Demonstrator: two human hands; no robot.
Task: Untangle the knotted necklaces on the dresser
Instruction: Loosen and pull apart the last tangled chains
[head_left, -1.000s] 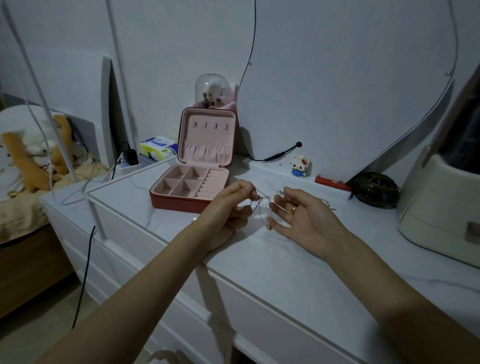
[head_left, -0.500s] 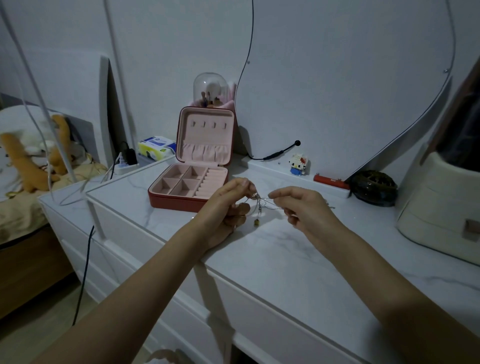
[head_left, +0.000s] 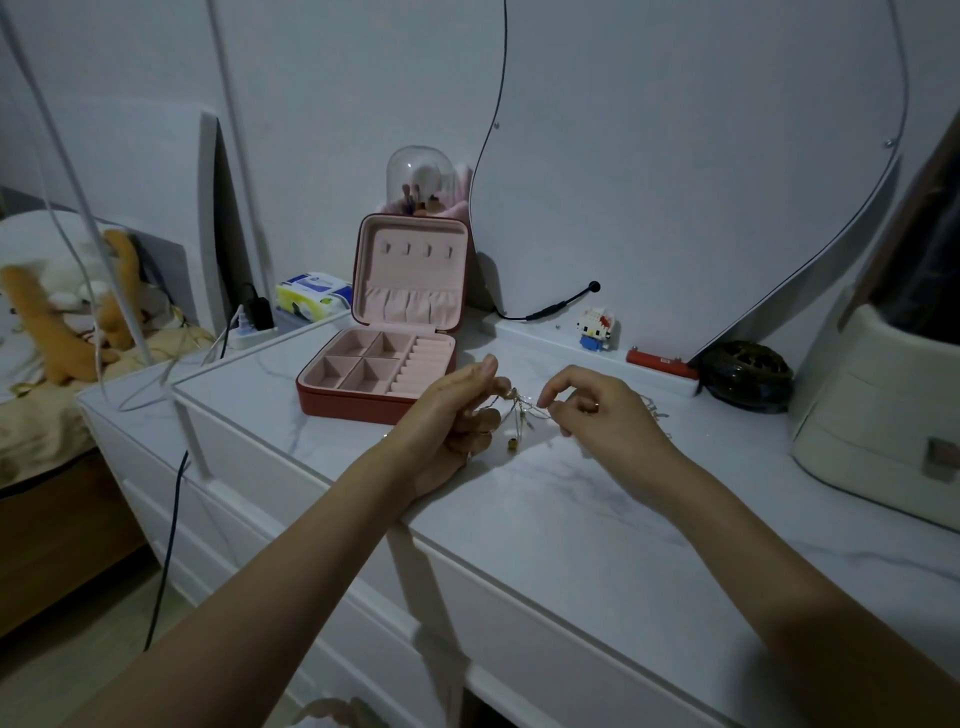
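We see the left hand (head_left: 457, 415) and the right hand (head_left: 597, 410) held up just over the white dresser (head_left: 571, 519), each one pinching an end of the tangled necklaces (head_left: 519, 410) that hang between them. The thin chains droop in a small knot with a little gold bead at the bottom, and the light is dim, so we cannot tell how many chains there are. Just behind the left hand, a bit to the left, the pink jewelry box (head_left: 384, 364) sits open on the dresser with its lid standing up.
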